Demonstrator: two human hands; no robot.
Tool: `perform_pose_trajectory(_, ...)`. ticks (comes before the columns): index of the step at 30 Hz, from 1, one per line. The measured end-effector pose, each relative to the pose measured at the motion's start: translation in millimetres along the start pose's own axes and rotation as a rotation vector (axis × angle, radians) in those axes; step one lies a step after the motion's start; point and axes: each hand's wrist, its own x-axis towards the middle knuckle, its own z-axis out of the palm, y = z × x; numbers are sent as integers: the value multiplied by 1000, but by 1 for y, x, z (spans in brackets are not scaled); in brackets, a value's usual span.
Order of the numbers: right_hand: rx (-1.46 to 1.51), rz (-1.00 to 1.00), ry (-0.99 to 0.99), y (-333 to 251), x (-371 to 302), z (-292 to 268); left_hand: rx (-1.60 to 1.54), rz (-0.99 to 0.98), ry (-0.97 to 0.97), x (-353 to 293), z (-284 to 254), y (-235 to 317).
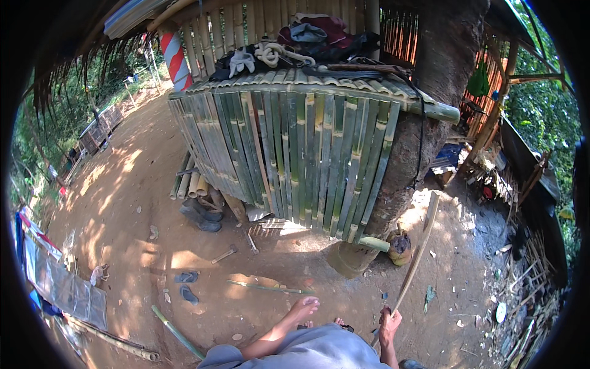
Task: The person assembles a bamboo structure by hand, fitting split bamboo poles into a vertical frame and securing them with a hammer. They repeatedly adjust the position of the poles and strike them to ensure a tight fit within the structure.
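My right hand (388,326) grips the lower end of a long thin bamboo strip (418,252). The strip slants up and to the right, and its tip reaches the foot of the tree trunk (430,123). My left hand (303,306) hangs over the dirt ground with its fingers loosely apart and nothing in it. It is well apart from the strip. Just beyond it a thin green bamboo sliver (267,287) lies on the ground. My grey clothing fills the lower edge between both forearms.
A platform of green bamboo slats (289,160) stands ahead against the trunk, with clothes, gloves and rope (276,54) on top. On the ground lie dark boots (201,215), a pair of sandals (186,286), a hammer (224,254), a green bamboo pole (177,333) and a coconut (400,248). Debris is piled at the right.
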Motion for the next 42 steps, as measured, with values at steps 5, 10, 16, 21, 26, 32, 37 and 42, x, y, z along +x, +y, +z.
perform_pose_trajectory(5,-110,12,-16,16,4,-2,10,-9,19,1,-4,-4)
perform_pose_trajectory(10,-264,55,-32,7,2,1,-15,25,77,2,-4,-12)
perform_pose_trajectory(16,-694,163,-258,0,3,-6,-93,30,93,1,-9,-29)
perform_pose_trajectory(21,-719,281,-598,87,17,-38,-123,27,123,-15,-11,-24)
perform_pose_trajectory(26,-853,401,-946,176,22,-102,-236,120,197,-21,-29,-49)
perform_pose_trajectory(32,-1086,538,-976,181,26,-114,-387,104,348,-51,-57,-66)
perform_pose_trajectory(37,-1127,533,-990,169,38,-83,-504,115,450,-73,-77,-104)
perform_pose_trajectory(42,-1038,554,-894,161,53,-29,-577,137,482,-87,-94,-147)
